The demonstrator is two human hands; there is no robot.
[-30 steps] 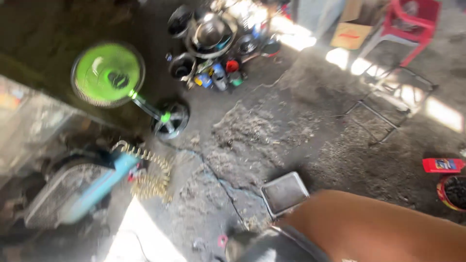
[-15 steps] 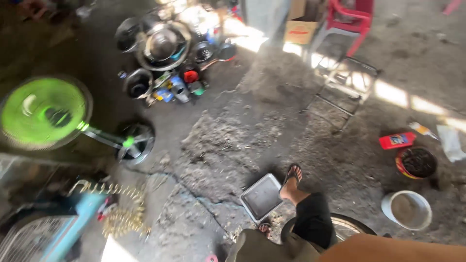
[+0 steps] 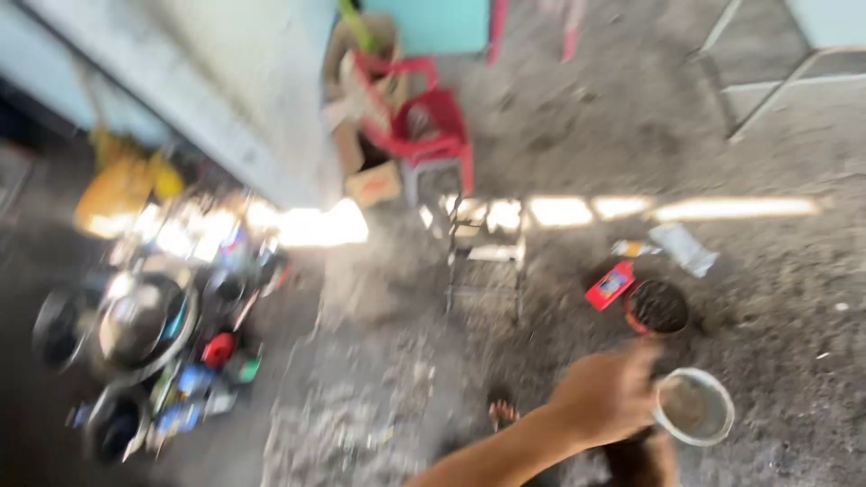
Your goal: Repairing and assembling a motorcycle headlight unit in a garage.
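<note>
The picture is blurred by motion. My right hand [image 3: 606, 395] reaches in from the bottom edge, and its curled fingers close on the left rim of a white bucket [image 3: 699, 410] that holds greyish contents. The bucket sits low at the right, over rough concrete floor. Just above it stands a round red-rimmed tub [image 3: 657, 307] with dark contents, and a small red packet [image 3: 610, 286] lies next to that. My sandalled foot [image 3: 501, 415] shows left of my forearm. My left hand is out of sight.
Metal pots and bowls [image 3: 135, 325] with small cans and bottles crowd the floor at left. A wire-frame stand [image 3: 483, 261] is mid-floor, with a red plastic chair [image 3: 428, 135] and cardboard boxes [image 3: 372, 185] behind it. A pale wall [image 3: 225, 99] runs at upper left.
The view has swung up and to the right, so the green fan and the grey tray have left the picture. My hand has come into view and reached the white bucket's rim.
</note>
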